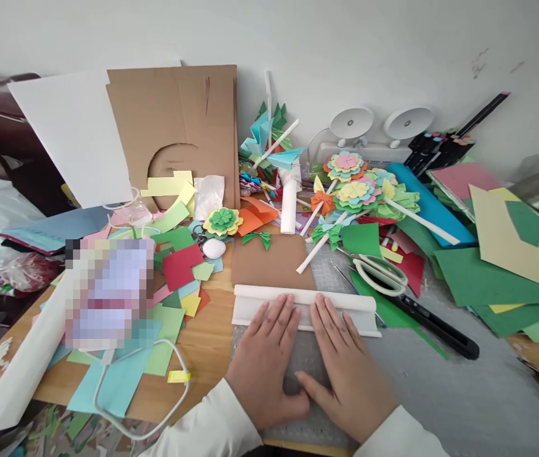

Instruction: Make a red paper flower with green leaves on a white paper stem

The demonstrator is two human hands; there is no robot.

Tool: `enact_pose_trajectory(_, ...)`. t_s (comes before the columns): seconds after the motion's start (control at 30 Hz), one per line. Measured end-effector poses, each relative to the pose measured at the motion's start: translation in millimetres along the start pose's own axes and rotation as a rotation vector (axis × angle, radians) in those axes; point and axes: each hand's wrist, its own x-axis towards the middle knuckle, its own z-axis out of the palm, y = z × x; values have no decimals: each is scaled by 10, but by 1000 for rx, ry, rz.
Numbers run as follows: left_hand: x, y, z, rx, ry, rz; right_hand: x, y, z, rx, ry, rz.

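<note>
A sheet of white paper lies across the grey cutting mat, its far edge rolled into a tube and its near edge curled up. My left hand rests flat on the sheet with fingers stretched toward the rolled edge. Beside it, my right hand lies flat too, fingertips at the roll. Both thumbs point inward, close to each other. Just past the roll is a piece of brown cardboard. Scissors with pale handles and a black utility knife lie right of the paper.
Paper flowers on white stems are heaped behind the mat. Coloured paper scraps, a blurred phone-like device with a white cable, and a long white roll fill the left. Green and yellow sheets lie at right; cardboard panels lean on the wall.
</note>
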Motion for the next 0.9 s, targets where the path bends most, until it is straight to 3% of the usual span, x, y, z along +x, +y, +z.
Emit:
enact_pose_trajectory(0.27,119,-66,-32,11,28,1,140,115,21,21,-36,-1)
enact_pose_trajectory(0.9,459,-291,-37,171,126,40,494,323,93,10,20,-7)
